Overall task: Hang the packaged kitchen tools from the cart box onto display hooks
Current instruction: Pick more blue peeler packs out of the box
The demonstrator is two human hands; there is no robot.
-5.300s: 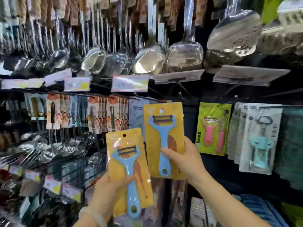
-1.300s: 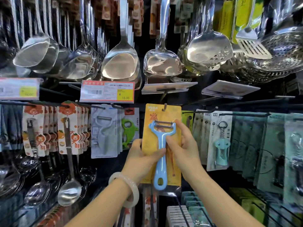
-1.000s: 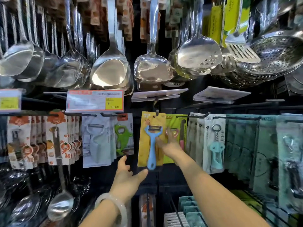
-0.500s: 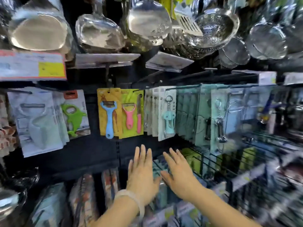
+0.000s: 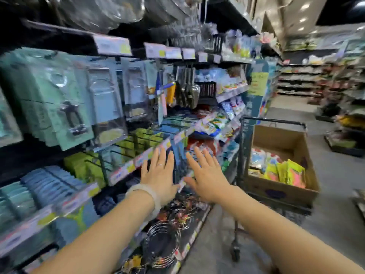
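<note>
A brown cardboard box [image 5: 294, 143] sits on a black cart [image 5: 274, 121] at the right, holding several bright yellow, pink and blue packaged tools [image 5: 284, 171]. My left hand [image 5: 159, 175] and my right hand [image 5: 205, 175] are stretched out side by side in front of the shelves, fingers straight and spread, holding nothing. Both hands are left of the box and apart from it. Packaged tools in green and blue cards [image 5: 59, 107] hang on display hooks at the left. The view is blurred.
Shelves with price tags [image 5: 112, 45] run along the left, with wire racks [image 5: 160, 248] low near the floor. The aisle floor [image 5: 335, 175] stretches right of the cart, with more shelving [image 5: 300, 80] in the distance.
The view has swung right from the hook with the hung yellow peeler pack to the cart and box. Both empty hands stay outstretched and have moved right with it.
</note>
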